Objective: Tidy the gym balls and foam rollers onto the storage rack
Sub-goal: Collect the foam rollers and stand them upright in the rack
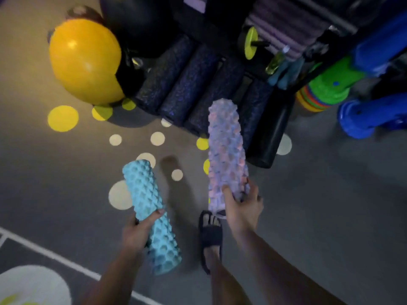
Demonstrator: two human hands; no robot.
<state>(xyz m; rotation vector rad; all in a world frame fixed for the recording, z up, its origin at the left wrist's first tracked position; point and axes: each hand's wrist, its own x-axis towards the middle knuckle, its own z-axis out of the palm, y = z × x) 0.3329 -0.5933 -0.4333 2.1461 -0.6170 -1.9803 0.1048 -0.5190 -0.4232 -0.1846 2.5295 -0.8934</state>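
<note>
My left hand (pixel 137 230) grips a light blue knobbly foam roller (pixel 149 208) around its middle, above the floor. A lilac knobbly foam roller (pixel 224 150) is held near its lower end by my right hand (pixel 242 208), and its far end points toward the rack. Several dark speckled foam rollers (pixel 187 82) lie side by side on the low shelf of the storage rack (pixel 339 20). A smooth black roller (pixel 273 133) lies at their right. A yellow gym ball (pixel 83 60) sits at the rack's left end, with a black ball (pixel 136 20) behind it.
Blue and green plastic equipment (pixel 363 102) and stacked coloured cones (pixel 308 100) stand at the right. A black disc with a lime face (pixel 250 42) hangs on the rack, near purple mats (pixel 284 25). My sandalled foot (pixel 210 236) stands on the grey dotted floor (pixel 330 205).
</note>
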